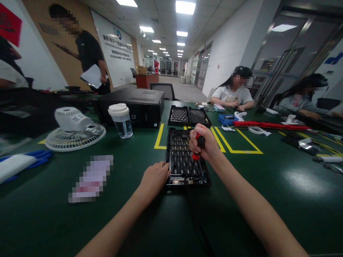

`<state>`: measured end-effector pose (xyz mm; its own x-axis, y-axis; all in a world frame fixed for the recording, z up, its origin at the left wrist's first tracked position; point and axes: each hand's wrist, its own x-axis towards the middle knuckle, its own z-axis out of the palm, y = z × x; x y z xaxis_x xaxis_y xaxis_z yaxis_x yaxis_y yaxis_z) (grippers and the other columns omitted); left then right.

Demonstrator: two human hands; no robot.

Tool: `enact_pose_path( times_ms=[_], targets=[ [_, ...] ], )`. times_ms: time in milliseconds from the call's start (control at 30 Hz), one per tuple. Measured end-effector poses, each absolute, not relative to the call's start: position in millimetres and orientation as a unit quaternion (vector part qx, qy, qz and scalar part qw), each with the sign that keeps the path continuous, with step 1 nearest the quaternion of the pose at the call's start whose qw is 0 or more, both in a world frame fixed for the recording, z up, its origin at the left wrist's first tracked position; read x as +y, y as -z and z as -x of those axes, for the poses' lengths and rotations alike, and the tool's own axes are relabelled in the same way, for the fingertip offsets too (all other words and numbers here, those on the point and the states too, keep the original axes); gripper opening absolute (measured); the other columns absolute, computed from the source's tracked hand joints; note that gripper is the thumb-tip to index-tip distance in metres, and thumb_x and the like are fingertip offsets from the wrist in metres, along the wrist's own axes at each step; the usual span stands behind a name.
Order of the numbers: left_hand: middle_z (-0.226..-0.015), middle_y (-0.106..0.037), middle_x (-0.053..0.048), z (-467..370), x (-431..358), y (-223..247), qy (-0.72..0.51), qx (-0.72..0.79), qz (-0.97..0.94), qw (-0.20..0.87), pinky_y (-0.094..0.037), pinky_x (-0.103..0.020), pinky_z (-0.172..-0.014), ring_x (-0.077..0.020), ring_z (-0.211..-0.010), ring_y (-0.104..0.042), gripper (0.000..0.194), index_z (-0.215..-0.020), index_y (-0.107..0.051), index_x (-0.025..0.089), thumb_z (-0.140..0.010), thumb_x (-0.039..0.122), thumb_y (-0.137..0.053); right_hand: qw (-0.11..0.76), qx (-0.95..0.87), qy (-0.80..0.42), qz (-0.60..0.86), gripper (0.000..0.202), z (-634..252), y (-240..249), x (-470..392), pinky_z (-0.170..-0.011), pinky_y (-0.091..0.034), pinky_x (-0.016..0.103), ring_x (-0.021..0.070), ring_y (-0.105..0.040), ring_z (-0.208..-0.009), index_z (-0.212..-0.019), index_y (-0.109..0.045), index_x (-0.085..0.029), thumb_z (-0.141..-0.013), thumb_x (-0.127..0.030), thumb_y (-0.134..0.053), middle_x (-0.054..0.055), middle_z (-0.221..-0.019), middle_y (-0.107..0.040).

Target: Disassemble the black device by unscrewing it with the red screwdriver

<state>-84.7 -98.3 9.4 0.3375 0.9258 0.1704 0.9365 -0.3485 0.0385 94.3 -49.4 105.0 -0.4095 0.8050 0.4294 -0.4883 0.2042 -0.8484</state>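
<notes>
A black rectangular casing (184, 154) lies on the green table in front of me, with rows of dark cells inside and small parts along its near end. Against its left edge, my left hand (155, 178) grips the side with the fingertips at the rim. My right hand (207, 142) is closed around a red-and-black screwdriver (200, 142), held over the right part of the casing. The screwdriver's tip is too fine to make out. A dark cable (196, 218) runs from the casing's near end towards me.
Beyond the casing lies a similar open black case (179, 115). To the left are a lidded cup (121, 123), a white fan (75, 134), a black box (133, 103) and blue gloves (42, 156). A blue tray (227, 119) stands at right. Other people sit and stand around.
</notes>
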Motion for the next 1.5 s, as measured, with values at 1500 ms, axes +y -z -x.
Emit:
enact_pose_path(
  times_ms=[1500],
  targets=[
    [-0.105, -0.06, -0.009, 86, -97, -8, 0.078, -0.569, 0.818, 0.037, -0.043, -0.03, -0.079, -0.0193, -0.091, -0.057, 0.029, -0.109, -0.055, 0.019, -0.088, 0.031, -0.039, 0.706, -0.532, -0.309, 0.351, 0.027, -67, -101, -73, -0.032, -0.027, 0.016, 0.0037, -0.035, -0.034, -0.063, -0.043, -0.018, -0.082, -0.035, -0.05, -0.008, -0.048, -0.038]
  ],
)
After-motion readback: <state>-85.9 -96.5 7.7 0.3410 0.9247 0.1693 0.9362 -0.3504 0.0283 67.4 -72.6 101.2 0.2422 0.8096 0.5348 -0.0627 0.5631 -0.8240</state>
